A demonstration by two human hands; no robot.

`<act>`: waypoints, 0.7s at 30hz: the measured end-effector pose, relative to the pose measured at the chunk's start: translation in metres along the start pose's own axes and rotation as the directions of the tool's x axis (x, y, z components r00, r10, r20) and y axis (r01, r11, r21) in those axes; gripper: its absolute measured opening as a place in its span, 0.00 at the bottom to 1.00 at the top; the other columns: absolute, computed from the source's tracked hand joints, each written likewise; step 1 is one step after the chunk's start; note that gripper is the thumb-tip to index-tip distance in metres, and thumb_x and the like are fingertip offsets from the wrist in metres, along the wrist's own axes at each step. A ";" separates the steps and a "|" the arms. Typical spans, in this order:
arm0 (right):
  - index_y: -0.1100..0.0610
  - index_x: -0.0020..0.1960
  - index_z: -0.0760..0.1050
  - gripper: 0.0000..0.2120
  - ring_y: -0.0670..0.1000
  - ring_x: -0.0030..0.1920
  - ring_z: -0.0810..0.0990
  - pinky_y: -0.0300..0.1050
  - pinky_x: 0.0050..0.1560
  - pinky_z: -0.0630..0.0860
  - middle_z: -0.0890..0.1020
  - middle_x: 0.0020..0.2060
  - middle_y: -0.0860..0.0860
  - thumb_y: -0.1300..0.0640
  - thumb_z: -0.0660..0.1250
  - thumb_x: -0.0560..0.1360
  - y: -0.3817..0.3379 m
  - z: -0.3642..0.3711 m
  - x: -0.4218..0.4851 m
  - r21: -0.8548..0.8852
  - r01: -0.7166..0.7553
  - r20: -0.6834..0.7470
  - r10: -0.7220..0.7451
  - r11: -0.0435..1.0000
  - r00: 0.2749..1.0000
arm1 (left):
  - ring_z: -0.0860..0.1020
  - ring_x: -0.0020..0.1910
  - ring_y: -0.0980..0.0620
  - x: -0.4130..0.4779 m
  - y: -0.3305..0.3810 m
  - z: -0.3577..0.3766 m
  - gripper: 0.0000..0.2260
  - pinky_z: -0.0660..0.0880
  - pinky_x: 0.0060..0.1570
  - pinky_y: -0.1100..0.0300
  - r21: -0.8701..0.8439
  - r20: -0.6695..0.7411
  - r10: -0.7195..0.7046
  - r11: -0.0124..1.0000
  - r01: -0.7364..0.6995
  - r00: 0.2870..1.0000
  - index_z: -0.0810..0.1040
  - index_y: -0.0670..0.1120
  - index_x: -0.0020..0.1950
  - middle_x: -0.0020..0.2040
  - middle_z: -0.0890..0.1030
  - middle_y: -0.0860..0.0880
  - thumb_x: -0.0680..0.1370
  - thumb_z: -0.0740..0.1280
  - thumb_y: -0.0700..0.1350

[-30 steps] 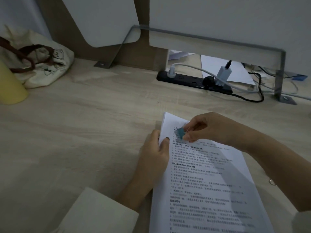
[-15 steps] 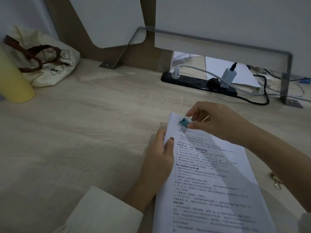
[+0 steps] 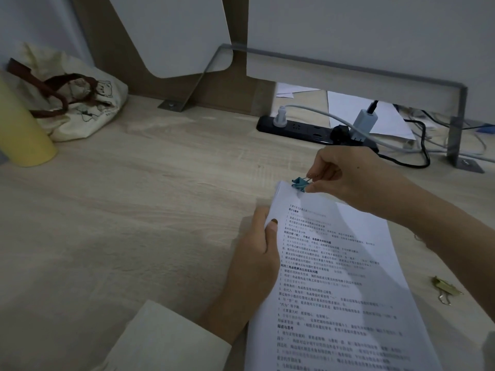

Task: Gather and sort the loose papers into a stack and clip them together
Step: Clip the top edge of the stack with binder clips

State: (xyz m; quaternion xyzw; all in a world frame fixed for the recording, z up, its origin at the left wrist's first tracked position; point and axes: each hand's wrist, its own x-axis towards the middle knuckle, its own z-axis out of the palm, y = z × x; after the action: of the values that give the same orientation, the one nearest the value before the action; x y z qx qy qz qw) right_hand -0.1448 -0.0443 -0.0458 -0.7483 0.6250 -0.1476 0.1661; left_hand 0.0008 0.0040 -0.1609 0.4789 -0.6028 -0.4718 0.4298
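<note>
On the counter [image 3: 139,199], we are gripping the left edge of the paper stack [image 3: 332,277] with our left hand [image 3: 257,253], thumb on top, while our right hand [image 3: 345,178] is reaching in, fingers pinching the teal binder clip [image 3: 299,183] at the stack's top edge.

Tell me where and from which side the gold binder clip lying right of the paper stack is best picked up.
Probably by its folded body, pinched from above across the two flat sides: the gold binder clip lies flat on the desk, and its thin wire handles trailing toward the near edge give little to hold.
</note>
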 end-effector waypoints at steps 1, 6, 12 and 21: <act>0.54 0.40 0.75 0.06 0.48 0.42 0.80 0.38 0.43 0.75 0.81 0.40 0.48 0.56 0.73 0.69 -0.001 -0.001 0.000 -0.005 0.013 -0.003 -0.013 1.000 1.000 | 0.72 0.30 0.55 0.000 0.000 0.000 0.06 0.71 0.30 0.63 0.003 0.002 0.003 1.000 -0.003 1.000 0.69 0.52 0.51 0.36 0.77 0.41 0.82 0.53 0.45; 0.55 0.39 0.77 0.05 0.48 0.42 0.82 0.47 0.49 0.80 0.84 0.40 0.51 0.58 0.73 0.68 0.000 -0.007 0.003 0.012 0.052 0.019 -0.052 0.999 0.998 | 0.72 0.26 0.60 -0.001 0.004 -0.002 0.08 0.68 0.27 0.69 0.015 0.025 0.005 1.000 -0.005 1.000 0.69 0.56 0.51 0.33 0.75 0.50 0.82 0.53 0.44; 0.51 0.37 0.77 0.06 0.46 0.40 0.82 0.43 0.47 0.78 0.84 0.40 0.49 0.56 0.74 0.68 -0.001 -0.026 0.012 -0.020 0.068 0.139 -0.065 0.997 0.988 | 0.77 0.34 0.47 0.000 0.012 -0.005 0.12 0.73 0.33 0.56 0.028 0.025 0.029 0.999 -0.030 0.999 0.69 0.61 0.47 0.40 0.81 0.42 0.81 0.53 0.43; 0.56 0.41 0.80 0.05 0.42 0.37 0.82 0.23 0.35 0.72 0.86 0.38 0.48 0.57 0.74 0.67 -0.003 -0.041 0.022 -0.013 0.133 0.301 -0.123 0.991 0.946 | 0.79 0.41 0.57 0.001 0.014 -0.004 0.13 0.73 0.36 0.71 0.018 0.048 0.028 0.999 -0.029 0.998 0.69 0.62 0.48 0.40 0.80 0.56 0.81 0.54 0.43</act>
State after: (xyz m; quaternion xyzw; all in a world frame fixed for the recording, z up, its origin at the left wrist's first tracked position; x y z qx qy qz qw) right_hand -0.1556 -0.0680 -0.0069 -0.8036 0.5451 -0.0328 0.2367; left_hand 0.0018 0.0038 -0.1462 0.4627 -0.6240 -0.4713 0.4176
